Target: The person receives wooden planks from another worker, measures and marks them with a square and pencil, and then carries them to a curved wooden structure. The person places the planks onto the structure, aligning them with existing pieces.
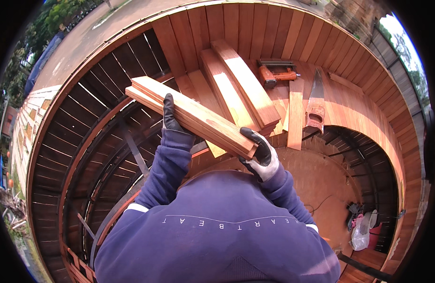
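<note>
A small bundle of wooden boards (194, 111), stacked face to face, is held up in front of me, slanting from upper left to lower right. My left hand (170, 115), in a dark glove, grips its near side towards the left part; the thumb shows along the edge and the other fingers are hidden beneath. My right hand (261, 154), in a black and light grey glove, is closed around the right end. Just beyond the bundle, stacked planks (248, 85) rest on the curved wooden bench.
An orange and black nail gun (278, 73) lies past the planks. To its right are a single board (295, 113) and a handsaw (316, 101) on the bench (363, 111). Open metal framing (132, 146) stands at left. Bags (361, 231) sit on the floor at lower right.
</note>
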A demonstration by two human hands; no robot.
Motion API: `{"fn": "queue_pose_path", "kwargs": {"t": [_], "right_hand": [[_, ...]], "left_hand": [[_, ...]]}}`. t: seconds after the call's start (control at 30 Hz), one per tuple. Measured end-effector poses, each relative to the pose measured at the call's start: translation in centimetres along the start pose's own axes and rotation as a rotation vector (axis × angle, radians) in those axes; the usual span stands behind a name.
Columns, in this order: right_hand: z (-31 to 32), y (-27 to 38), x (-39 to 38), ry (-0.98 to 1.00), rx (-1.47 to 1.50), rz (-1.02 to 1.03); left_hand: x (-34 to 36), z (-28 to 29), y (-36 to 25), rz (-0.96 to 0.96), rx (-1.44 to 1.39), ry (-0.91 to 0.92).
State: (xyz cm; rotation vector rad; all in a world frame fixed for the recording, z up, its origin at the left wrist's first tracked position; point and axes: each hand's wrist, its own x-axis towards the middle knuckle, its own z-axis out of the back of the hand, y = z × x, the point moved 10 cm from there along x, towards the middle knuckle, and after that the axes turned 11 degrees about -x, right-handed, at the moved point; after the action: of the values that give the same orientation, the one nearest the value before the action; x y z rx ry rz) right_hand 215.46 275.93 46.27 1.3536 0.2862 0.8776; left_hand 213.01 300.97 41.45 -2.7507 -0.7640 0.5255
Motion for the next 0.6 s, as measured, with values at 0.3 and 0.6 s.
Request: {"fn": "queue_pose_path", "kwargs": {"t": [0.3, 0.6], "right_hand": [[1.7, -1.5, -2.5, -0.114, -0.049, -0.173], [2.4, 4.6, -4.2, -0.217, -0.687, 0.035]], "left_hand": [[-1.0, -1.3, 4.1, 0.056, 0.090, 0.148], [1.5, -4.7, 11.6, 0.332, -0.061, 0.308]]}}
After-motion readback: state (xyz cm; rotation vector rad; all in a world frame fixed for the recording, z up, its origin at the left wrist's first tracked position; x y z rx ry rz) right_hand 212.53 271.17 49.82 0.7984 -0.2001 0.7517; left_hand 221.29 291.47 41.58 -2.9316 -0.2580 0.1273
